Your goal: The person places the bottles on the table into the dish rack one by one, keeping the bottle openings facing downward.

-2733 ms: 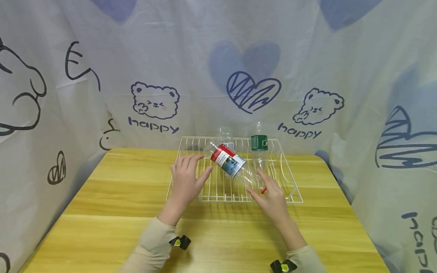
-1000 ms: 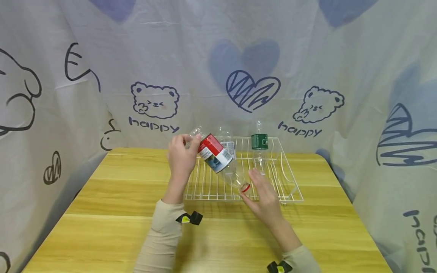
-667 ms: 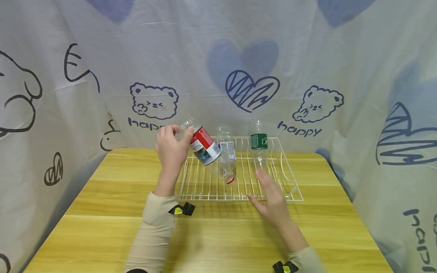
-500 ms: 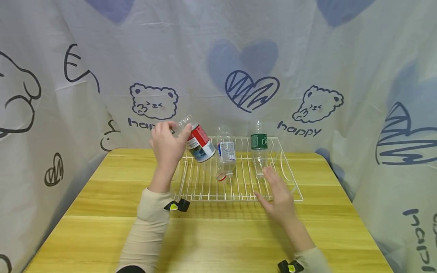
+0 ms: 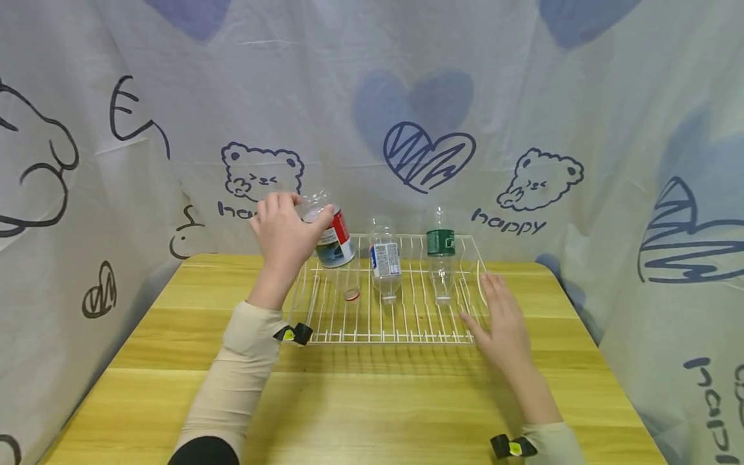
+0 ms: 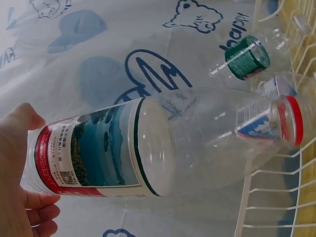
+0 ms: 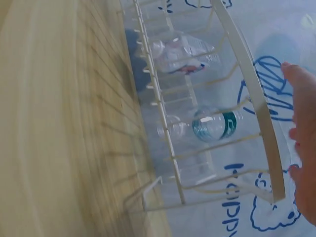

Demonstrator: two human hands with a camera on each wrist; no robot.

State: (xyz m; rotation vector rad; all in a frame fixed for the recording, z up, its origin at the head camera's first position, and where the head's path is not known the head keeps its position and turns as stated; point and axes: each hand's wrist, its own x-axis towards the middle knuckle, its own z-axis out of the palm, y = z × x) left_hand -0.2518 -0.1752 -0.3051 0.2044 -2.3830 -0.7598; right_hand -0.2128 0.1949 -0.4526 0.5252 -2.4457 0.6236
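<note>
My left hand (image 5: 283, 237) grips a clear plastic bottle (image 5: 336, 244) near its base. The bottle has a red, white and blue label and tilts neck-down over the left part of a white wire rack (image 5: 395, 338). In the left wrist view, its capless-looking neck with a red ring (image 6: 295, 121) points toward the rack wires. Two other clear bottles stand neck-down in the rack: one with a white-and-blue label (image 5: 386, 259), one with a green label (image 5: 442, 243). My right hand (image 5: 504, 323) holds nothing, fingers extended, by the rack's right side.
The rack sits on a yellow wood-grain table (image 5: 372, 400), toward its back edge. A pale curtain (image 5: 337, 116) with printed bears and hearts hangs behind and at both sides.
My left hand took the bottle by its base and carried it leftward, turning it steeper. The right hand let go of the neck end and moved right. The other two bottles stayed put.
</note>
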